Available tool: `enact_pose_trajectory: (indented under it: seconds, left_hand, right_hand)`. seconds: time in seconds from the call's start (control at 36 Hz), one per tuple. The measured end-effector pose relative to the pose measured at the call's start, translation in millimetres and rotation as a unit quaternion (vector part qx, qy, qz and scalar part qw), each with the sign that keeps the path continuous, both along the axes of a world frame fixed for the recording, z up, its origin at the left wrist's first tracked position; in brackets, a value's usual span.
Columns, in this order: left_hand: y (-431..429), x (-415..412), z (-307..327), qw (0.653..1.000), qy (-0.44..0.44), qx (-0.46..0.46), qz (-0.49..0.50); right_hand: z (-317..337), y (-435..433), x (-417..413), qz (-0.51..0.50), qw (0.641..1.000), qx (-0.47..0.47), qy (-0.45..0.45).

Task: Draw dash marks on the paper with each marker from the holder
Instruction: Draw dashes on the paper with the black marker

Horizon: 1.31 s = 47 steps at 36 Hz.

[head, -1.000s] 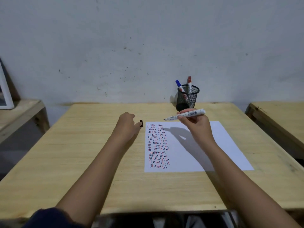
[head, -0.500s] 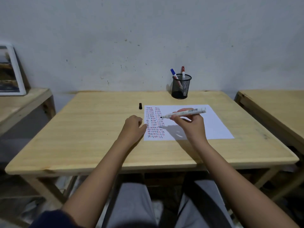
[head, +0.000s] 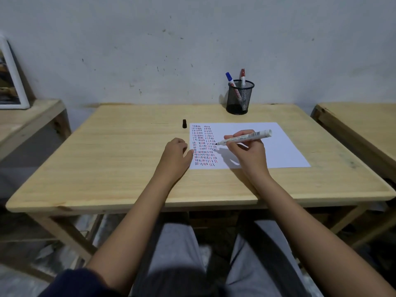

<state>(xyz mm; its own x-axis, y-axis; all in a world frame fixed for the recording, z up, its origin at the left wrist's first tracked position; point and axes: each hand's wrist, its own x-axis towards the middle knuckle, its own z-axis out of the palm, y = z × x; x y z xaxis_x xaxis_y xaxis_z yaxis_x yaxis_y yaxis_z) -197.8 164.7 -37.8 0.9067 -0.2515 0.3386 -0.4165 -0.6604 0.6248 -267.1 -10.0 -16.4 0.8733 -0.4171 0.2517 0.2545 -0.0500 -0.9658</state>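
A white sheet of paper point(head: 278, 146) lies on the wooden table point(head: 107, 157), its left part filled with columns of black, red and blue dashes. My right hand point(head: 248, 151) grips an uncapped black marker point(head: 246, 137), tip pointing left just beside the dash columns. My left hand point(head: 176, 153) rests curled on the table, its thumb touching the paper's left edge. The marker's black cap point(head: 184, 123) stands on the table near the paper's top left corner. A black mesh holder point(head: 240, 97) at the back holds a blue marker point(head: 229, 78) and a red marker point(head: 242, 75).
Another wooden table point(head: 364, 125) stands close on the right and a lower one point(head: 25, 118) on the left with a white-framed picture point(head: 10, 78) leaning on the wall. My legs show below the table's front edge.
The view has pulled back from the table. My left hand let go of the cap, left it standing, and came back to the paper's edge. My right hand lowered the marker toward the dash columns.
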Motion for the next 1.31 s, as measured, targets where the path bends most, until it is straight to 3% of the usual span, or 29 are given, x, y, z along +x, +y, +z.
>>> enact_pose_trajectory:
  seconds: [0.5,1.31]
  left_hand:
    - [-0.2,2.8,-3.2,1.0,-0.02,0.008,-0.001]
    - [-2.2,0.5,-1.6,1.0,-0.013,0.016,0.002]
  right_hand:
    - [-4.2,7.8,-1.2,-0.022,0.984,-0.176,0.025]
    - [-2.5,7.9,-1.7,-0.004,0.978,-0.204,0.044]
